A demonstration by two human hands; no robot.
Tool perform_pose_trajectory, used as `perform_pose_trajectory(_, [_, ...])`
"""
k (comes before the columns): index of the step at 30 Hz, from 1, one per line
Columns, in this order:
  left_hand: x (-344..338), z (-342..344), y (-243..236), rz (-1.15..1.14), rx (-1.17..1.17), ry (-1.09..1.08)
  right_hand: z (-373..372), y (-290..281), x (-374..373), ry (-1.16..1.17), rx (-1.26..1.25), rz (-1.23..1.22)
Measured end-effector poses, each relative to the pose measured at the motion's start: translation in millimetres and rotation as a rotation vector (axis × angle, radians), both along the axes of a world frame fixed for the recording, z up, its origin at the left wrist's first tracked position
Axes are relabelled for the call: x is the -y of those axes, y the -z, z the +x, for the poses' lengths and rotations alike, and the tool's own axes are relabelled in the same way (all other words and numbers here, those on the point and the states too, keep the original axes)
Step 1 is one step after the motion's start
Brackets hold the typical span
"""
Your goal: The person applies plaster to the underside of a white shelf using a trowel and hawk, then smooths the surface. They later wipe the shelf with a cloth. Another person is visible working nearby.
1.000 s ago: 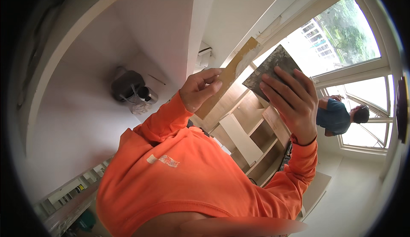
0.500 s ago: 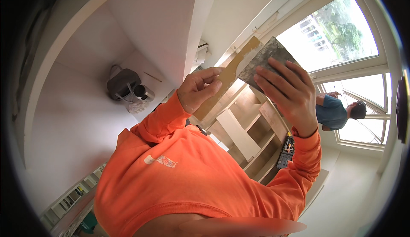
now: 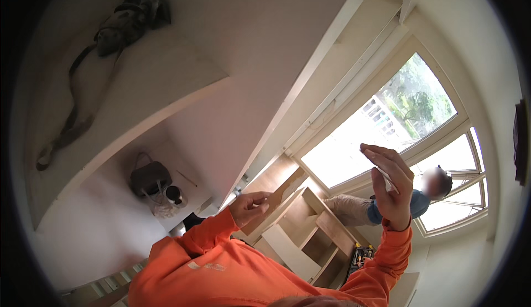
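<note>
My left hand point(image 3: 249, 208) is closed on a flat, yellow-brown, paddle-shaped board point(image 3: 287, 186), which slants up to the right. Over to the right, my right hand point(image 3: 395, 193) is raised in front of the windows, its thumb and fingers brought together. A thin pale edge point(image 3: 390, 181) shows between them; it looks like the mottled grey, squarish plate from the earlier frame, now turned edge-on. The hands are well apart, and the plate does not touch the board.
Pale wooden shelving point(image 3: 310, 218) stands below my hands, with a tool tray point(image 3: 360, 257) beside it. A person in a blue shirt point(image 3: 418, 203) is by the window, behind my right hand. On the left, a grey bag point(image 3: 150, 178) lies in a niche; a dark strapped item point(image 3: 119, 30) sits on the ledge above.
My right hand has come away from the board, and the plate has turned from flat-on to edge-on. Both hands appear lower as the view tilts. The other person has shifted.
</note>
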State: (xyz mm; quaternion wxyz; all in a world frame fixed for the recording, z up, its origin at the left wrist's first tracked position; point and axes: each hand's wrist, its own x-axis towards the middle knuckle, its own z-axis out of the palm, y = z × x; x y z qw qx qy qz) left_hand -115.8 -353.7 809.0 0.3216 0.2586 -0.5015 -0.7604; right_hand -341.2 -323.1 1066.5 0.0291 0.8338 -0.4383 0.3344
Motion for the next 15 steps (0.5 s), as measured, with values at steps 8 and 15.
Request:
perform_pose_trajectory(8, [-6, -1, 2, -0.025, -0.148, -0.011, 26, -120, 36, 0.049, -0.983, -1.115])
perform_pose_trajectory(15, [-6, 0, 3, -0.031, -0.129, 0.019, 31, -138, 55, 0.024, -1.178, -1.185])
